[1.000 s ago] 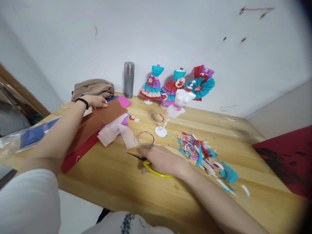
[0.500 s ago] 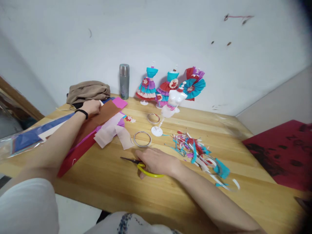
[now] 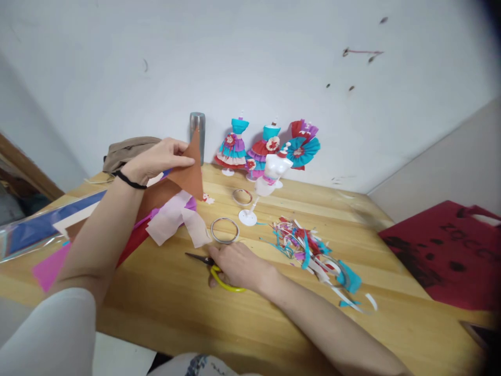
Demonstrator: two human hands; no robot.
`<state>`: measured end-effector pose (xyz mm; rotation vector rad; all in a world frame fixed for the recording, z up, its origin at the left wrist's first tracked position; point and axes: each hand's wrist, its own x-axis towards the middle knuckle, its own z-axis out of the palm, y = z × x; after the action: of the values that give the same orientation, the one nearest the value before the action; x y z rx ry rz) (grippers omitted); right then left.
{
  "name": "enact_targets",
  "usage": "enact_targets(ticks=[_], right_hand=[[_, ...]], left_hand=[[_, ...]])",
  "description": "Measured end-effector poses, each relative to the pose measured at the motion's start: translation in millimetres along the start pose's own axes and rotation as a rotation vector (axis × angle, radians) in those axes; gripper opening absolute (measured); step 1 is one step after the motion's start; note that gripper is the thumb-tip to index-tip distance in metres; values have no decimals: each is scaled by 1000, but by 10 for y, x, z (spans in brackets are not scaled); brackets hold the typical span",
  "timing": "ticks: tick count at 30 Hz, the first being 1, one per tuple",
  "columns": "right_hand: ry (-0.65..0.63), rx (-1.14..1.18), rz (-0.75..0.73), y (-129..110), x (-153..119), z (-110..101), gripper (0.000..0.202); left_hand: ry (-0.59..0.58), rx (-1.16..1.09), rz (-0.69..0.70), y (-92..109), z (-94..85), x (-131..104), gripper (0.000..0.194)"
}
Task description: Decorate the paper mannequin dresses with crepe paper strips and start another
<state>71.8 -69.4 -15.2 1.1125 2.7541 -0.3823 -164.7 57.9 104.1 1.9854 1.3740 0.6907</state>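
Note:
My left hand (image 3: 164,159), with a black band at the wrist, pinches the edge of a brown sheet (image 3: 188,177), crepe paper by its look, and holds its corner raised. Under it lie a pale pink strip (image 3: 166,222), red paper (image 3: 135,245) and bright pink paper (image 3: 50,266). My right hand (image 3: 238,266) rests on the wooden table, closed around yellow-handled scissors (image 3: 227,284). Their dark blades point left and look shut. Just beyond them lies a ring-shaped roll (image 3: 225,231). A bare white mannequin (image 3: 276,169) on a stand is farther back.
Several mannequins (image 3: 231,149) in frilled paper dresses stand along the wall beside a metal flask (image 3: 198,122). Coloured scraps (image 3: 301,243) lie in a heap on the right. A brown cloth bag (image 3: 125,151) and a plastic-wrapped packet (image 3: 35,230) are on the left; a red bag (image 3: 446,256) is far right.
My left hand has lifted the brown sheet's corner up and to the right off the stack. My right hand keeps the scissors in place. The camera view has shifted slightly.

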Motion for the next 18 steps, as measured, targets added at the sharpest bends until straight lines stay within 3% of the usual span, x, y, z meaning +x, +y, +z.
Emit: enact_targets(ticks=[3, 9, 14, 18], right_hand=[[-7, 5, 13, 1, 3, -10, 52], [39, 5, -15, 17, 14, 4, 58], [49, -59, 30, -21, 33, 39, 59], [28, -49, 43, -15, 44, 38, 47]], left_hand=[[-170, -196, 105, 225, 112, -45, 33], [-455, -375, 213, 387, 272, -1, 32], [-567, -470, 317, 446, 397, 79, 35], [-626, -493, 370, 419, 457, 154, 32]])
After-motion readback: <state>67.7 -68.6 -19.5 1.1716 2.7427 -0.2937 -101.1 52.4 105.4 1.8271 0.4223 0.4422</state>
